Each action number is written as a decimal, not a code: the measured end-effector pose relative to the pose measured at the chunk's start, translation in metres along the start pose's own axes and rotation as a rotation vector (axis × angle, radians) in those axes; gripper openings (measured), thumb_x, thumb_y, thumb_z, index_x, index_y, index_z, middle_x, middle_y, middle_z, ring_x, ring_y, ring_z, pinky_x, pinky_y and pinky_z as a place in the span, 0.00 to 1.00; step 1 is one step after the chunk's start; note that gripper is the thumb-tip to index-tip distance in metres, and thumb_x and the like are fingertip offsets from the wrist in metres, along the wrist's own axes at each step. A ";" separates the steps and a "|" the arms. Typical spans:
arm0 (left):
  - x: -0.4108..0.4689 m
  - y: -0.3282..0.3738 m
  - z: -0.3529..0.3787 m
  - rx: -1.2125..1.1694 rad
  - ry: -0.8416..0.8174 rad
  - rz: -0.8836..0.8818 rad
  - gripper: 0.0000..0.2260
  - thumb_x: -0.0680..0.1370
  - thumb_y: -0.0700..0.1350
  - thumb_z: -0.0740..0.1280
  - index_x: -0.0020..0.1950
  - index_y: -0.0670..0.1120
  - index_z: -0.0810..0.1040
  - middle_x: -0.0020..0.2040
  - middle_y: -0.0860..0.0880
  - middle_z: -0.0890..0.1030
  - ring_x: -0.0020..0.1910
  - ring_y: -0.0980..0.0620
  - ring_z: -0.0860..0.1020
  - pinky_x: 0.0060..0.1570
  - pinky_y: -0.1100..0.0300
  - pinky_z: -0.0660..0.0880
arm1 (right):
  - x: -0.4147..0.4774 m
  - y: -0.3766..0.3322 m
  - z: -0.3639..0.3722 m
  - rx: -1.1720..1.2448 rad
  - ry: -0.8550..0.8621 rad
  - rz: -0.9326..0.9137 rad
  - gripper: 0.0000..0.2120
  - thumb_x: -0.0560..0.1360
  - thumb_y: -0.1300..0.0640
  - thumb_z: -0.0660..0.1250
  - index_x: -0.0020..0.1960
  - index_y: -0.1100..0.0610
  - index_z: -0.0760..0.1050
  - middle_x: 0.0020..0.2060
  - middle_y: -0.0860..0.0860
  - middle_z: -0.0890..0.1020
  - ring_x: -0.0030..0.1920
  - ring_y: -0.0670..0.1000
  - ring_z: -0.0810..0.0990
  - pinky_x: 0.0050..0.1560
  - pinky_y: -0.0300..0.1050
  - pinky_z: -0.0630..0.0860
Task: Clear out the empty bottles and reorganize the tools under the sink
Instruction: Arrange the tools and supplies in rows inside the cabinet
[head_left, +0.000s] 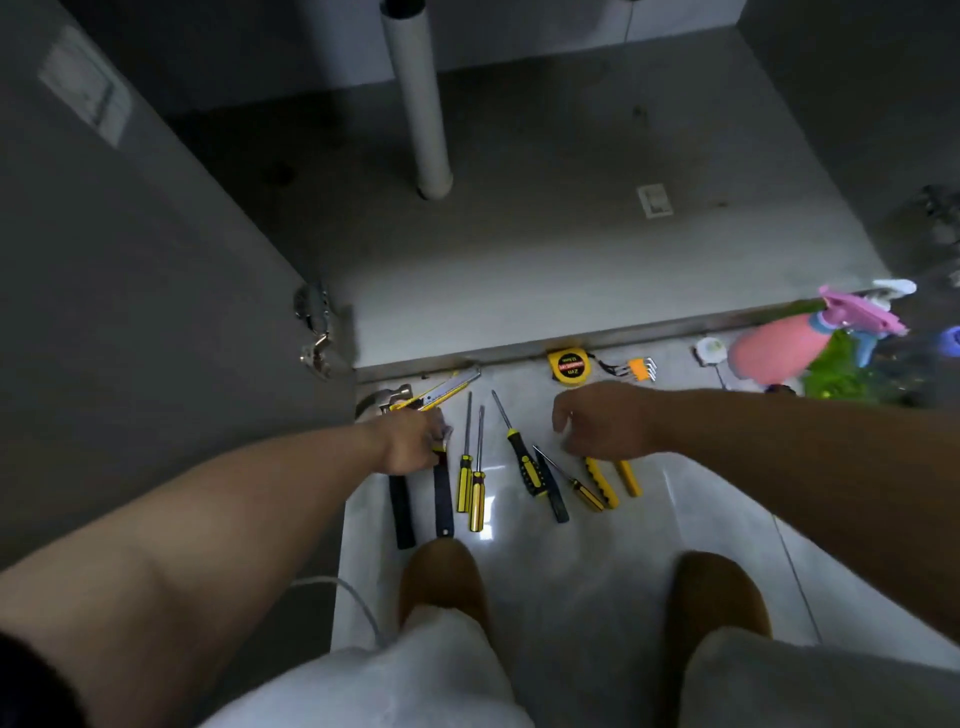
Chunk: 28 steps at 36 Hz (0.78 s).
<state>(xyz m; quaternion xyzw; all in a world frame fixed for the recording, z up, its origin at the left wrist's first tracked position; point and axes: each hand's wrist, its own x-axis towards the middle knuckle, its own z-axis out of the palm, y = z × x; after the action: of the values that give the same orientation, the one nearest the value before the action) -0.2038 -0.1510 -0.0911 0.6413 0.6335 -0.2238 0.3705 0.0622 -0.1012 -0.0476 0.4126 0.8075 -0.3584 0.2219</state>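
2 knees (441, 577), 2 hands (410, 441) (602, 421), 1 tape (570, 366)

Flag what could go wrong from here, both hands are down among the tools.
1. The left hand works right beside the utility knife; a cut is possible if its blade is out.
2. The screwdrivers near the right hand overlap, so lifting one may drag another.
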 end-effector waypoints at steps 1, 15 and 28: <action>0.003 -0.003 0.007 -0.030 0.025 -0.025 0.16 0.81 0.47 0.66 0.67 0.42 0.77 0.64 0.43 0.79 0.62 0.43 0.77 0.61 0.57 0.73 | 0.004 0.000 0.009 0.042 0.008 -0.002 0.10 0.80 0.51 0.65 0.60 0.52 0.74 0.47 0.46 0.74 0.53 0.49 0.75 0.54 0.42 0.71; 0.033 -0.029 0.072 -0.266 0.558 -0.292 0.21 0.81 0.37 0.58 0.74 0.46 0.65 0.68 0.40 0.66 0.64 0.42 0.72 0.62 0.49 0.75 | 0.048 -0.014 0.090 0.143 -0.012 0.012 0.09 0.79 0.54 0.64 0.55 0.56 0.79 0.53 0.51 0.82 0.49 0.49 0.79 0.46 0.40 0.73; 0.034 -0.030 0.098 -0.656 0.337 -0.482 0.15 0.80 0.40 0.65 0.66 0.40 0.69 0.61 0.40 0.75 0.59 0.41 0.77 0.61 0.48 0.77 | 0.065 -0.027 0.108 0.172 -0.003 -0.048 0.07 0.79 0.55 0.64 0.55 0.54 0.78 0.48 0.47 0.78 0.50 0.47 0.76 0.50 0.40 0.71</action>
<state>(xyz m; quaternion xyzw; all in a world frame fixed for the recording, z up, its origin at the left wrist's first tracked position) -0.2123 -0.2051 -0.1839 0.3511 0.8541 0.0169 0.3834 0.0105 -0.1616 -0.1494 0.4099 0.7830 -0.4326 0.1782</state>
